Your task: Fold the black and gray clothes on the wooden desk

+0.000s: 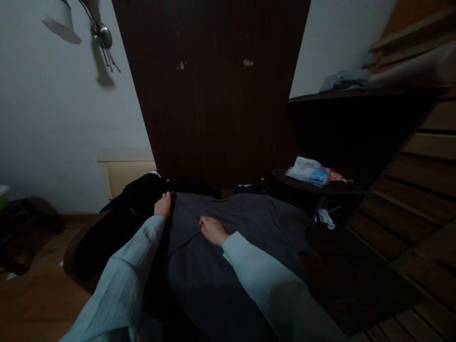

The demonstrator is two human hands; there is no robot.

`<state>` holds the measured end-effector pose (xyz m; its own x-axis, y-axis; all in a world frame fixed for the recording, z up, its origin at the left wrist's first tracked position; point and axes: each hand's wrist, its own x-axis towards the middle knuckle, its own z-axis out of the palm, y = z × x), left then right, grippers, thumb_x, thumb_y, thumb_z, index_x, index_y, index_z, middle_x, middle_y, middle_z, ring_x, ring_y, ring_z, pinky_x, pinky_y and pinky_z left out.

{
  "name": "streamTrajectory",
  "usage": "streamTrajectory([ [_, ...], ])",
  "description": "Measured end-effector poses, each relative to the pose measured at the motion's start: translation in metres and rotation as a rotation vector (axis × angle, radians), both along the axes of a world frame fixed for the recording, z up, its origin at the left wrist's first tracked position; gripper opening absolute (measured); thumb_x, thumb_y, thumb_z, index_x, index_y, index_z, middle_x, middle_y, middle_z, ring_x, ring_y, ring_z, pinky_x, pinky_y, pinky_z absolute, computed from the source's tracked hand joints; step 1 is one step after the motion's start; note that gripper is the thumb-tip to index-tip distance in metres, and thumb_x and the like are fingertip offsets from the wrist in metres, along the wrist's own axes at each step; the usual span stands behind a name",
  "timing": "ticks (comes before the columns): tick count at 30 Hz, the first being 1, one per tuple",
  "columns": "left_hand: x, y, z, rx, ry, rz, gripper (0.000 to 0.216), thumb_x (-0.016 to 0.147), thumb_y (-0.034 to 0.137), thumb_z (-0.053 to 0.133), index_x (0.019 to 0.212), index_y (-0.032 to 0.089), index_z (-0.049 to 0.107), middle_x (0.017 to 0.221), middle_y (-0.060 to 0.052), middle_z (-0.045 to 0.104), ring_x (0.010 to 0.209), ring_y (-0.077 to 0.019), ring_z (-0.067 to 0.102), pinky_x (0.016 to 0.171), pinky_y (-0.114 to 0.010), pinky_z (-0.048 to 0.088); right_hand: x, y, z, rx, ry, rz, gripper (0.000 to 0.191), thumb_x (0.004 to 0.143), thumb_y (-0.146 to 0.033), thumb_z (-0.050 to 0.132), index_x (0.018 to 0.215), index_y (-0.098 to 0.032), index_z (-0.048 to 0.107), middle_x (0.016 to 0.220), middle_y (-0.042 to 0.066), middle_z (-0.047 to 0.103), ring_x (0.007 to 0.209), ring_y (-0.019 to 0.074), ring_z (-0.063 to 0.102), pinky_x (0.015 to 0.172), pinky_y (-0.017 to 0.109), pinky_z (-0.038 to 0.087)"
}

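Note:
A dark grey garment (235, 266) lies spread out in front of me; its exact kind is hard to make out in the dim light. My left hand (163, 205) is closed on its far left corner. Over the middle of the cloth, my right hand (213, 231) has its fingers curled together at the fabric. A crease runs from those fingertips down to the left. Beyond the left hand, black cloth (140, 190) lies bunched up.
A dark wooden panel (221, 109) rises behind the garment. To the right, a dark shelf unit (356, 95) carries a white and blue plastic packet (308, 172) beside something pink. A wall lamp (101, 35) hangs at upper left. Slatted wood (409, 204) lies far right.

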<state>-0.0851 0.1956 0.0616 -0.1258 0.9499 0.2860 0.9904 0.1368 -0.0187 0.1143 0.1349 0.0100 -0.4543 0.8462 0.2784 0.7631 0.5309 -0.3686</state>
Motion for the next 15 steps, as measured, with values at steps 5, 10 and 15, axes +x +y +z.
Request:
streamTrajectory([
  [5,0.032,-0.001,-0.008,0.197,0.029,-0.072,0.036,0.079,0.005,0.030,0.112,0.005,0.042,0.113,-0.023,0.046,0.102,-0.0302,0.047,0.076,-0.039,0.041,-0.002,-0.012,-0.005,0.068,-0.070,0.013,0.023,0.076,-0.011,0.038,0.092,-0.017,0.053,0.088,0.006,0.062,0.084,0.0157,0.055,0.072,0.024,0.038],
  [10,0.093,-0.006,-0.017,0.244,-0.007,-0.289,0.034,0.075,0.007,0.038,0.108,0.010,0.045,0.115,-0.015,0.048,0.103,-0.0243,0.045,0.082,-0.032,0.040,0.001,-0.011,-0.006,0.040,0.018,-0.028,0.018,0.073,-0.013,0.042,0.080,-0.017,0.057,0.081,0.005,0.064,0.075,0.0149,0.057,0.067,0.023,0.039],
  [15,0.122,-0.017,-0.037,0.307,-0.212,-0.376,0.022,0.072,0.003,0.037,0.083,0.015,0.052,0.086,-0.009,0.056,0.085,-0.0200,0.052,0.075,-0.029,0.041,0.021,-0.001,-0.006,0.005,0.363,-0.410,0.026,0.077,-0.016,0.034,0.065,-0.020,0.056,0.065,0.000,0.062,0.062,0.0128,0.055,0.059,0.021,0.038],
])
